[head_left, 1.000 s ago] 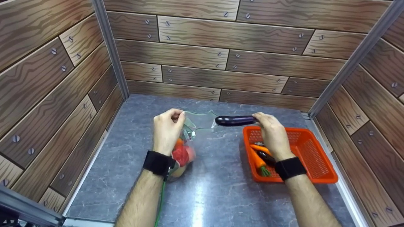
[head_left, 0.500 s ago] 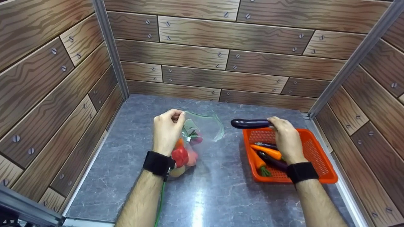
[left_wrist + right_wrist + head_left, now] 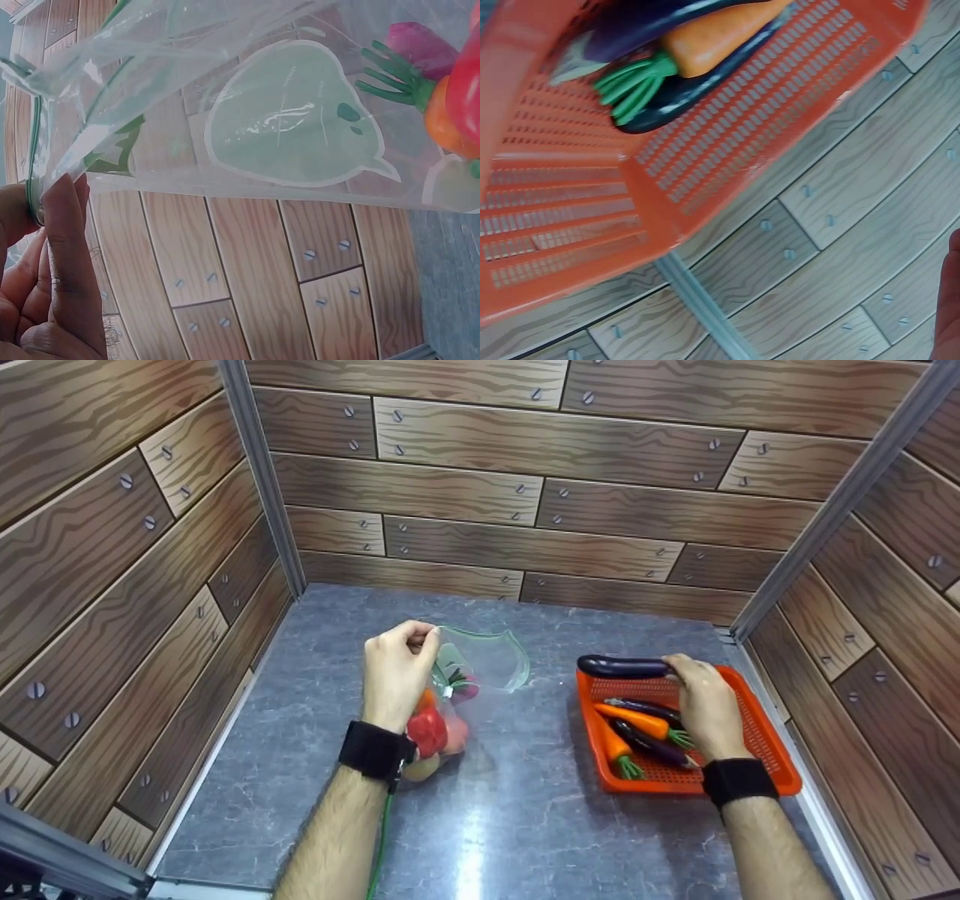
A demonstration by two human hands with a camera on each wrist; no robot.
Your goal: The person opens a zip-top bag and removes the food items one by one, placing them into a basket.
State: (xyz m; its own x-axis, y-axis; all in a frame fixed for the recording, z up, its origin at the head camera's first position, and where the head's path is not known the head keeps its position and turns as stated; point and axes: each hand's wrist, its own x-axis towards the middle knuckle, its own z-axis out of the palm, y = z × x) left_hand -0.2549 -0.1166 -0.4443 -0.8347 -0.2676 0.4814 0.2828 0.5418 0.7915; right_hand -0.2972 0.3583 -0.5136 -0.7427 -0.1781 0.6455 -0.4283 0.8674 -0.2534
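Observation:
My left hand (image 3: 397,667) pinches the rim of a clear plastic zip bag (image 3: 491,656) between thumb and fingers. Green lines edge its mouth, which gapes toward the right. Low in the bag sit a red vegetable (image 3: 427,733), an orange one with a green stem (image 3: 446,124) and a purple one (image 3: 420,49). My right hand (image 3: 709,705) grips an eggplant (image 3: 622,667) by one end, holding it level over the far side of the orange basket (image 3: 750,787). Only a sliver of that hand shows in the right wrist view, with the held eggplant outside it.
Inside the basket lie two carrots with green tops, one carrot (image 3: 637,720) among them, and eggplants, including a dark eggplant (image 3: 649,744). Wood-patterned walls (image 3: 465,480) enclose the grey table (image 3: 525,825) at the back and sides. A green cord (image 3: 382,832) runs along the left forearm.
My right hand has carried the eggplant away from the bag's mouth, rightward and nearer, to over the basket. The bag's mouth has sagged on its right side; my left hand stays put.

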